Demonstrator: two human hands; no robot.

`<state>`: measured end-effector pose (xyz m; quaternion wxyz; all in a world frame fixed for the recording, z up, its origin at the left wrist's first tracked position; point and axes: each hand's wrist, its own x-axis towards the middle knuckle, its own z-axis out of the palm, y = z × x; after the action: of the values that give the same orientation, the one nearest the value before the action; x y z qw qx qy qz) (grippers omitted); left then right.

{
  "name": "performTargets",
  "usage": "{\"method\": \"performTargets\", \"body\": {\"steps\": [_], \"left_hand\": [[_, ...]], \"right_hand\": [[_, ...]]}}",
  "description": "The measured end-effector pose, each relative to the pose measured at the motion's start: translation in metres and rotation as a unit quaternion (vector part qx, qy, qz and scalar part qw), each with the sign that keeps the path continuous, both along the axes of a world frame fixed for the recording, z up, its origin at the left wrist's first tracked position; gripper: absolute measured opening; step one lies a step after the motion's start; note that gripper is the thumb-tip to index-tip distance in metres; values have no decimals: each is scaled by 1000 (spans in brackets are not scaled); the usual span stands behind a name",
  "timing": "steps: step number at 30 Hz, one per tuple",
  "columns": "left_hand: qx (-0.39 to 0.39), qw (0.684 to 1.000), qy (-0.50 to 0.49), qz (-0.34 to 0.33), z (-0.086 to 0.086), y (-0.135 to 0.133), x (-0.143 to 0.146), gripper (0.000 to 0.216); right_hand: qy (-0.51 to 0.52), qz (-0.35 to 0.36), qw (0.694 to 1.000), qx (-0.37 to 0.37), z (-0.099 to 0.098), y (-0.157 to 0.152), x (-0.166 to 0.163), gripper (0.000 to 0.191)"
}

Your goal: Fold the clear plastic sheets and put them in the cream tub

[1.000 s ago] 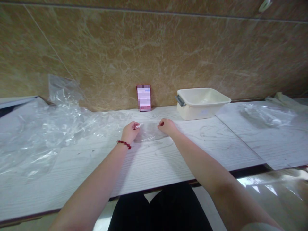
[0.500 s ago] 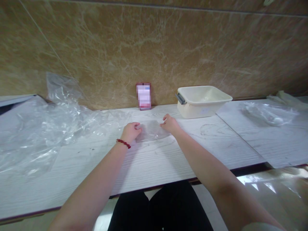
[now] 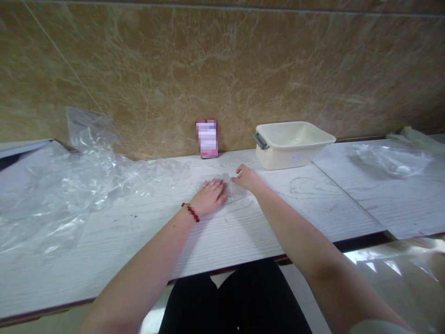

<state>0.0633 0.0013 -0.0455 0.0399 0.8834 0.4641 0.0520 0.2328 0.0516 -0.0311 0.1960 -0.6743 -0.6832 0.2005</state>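
A small clear plastic bag (image 3: 233, 192) lies flat on the white wood-grain table (image 3: 243, 232). My left hand (image 3: 210, 197), with a red bead bracelet on its wrist, rests flat on the bag's left part, fingers stretched out. My right hand (image 3: 245, 177) sits at the bag's right far corner, with its fingers curled and pinching the edge of the plastic.
A cream plastic tub (image 3: 291, 144) with a grey handle stands at the back right. A small pink box (image 3: 207, 138) leans against the brown marble wall. Crumpled clear plastic sheeting (image 3: 66, 185) covers the left of the table; more plastic (image 3: 389, 160) lies far right.
My left hand has opened and slid right onto the bag, pressing it flat. The right hand stayed at the bag's right corner. The bag now looks flatter and narrower.
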Motion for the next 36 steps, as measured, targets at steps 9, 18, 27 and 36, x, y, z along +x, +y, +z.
{"method": "performTargets", "body": {"steps": [9,18,27,36], "left_hand": [[-15,1000,12,10,-4,-1,1,53],[-21,1000,16,12,-3,-4,-1,64],[-26,1000,7,16,1,-7,1,68],[-26,999,17,19,2,-8,0,68]], "right_hand": [[-56,115,985,-115,21,-12,23,41],[-39,169,966,-190,30,-19,26,47],[-109,179,960,-184,32,-21,32,44],[-53,138,983,106,16,-33,-20,31]]}}
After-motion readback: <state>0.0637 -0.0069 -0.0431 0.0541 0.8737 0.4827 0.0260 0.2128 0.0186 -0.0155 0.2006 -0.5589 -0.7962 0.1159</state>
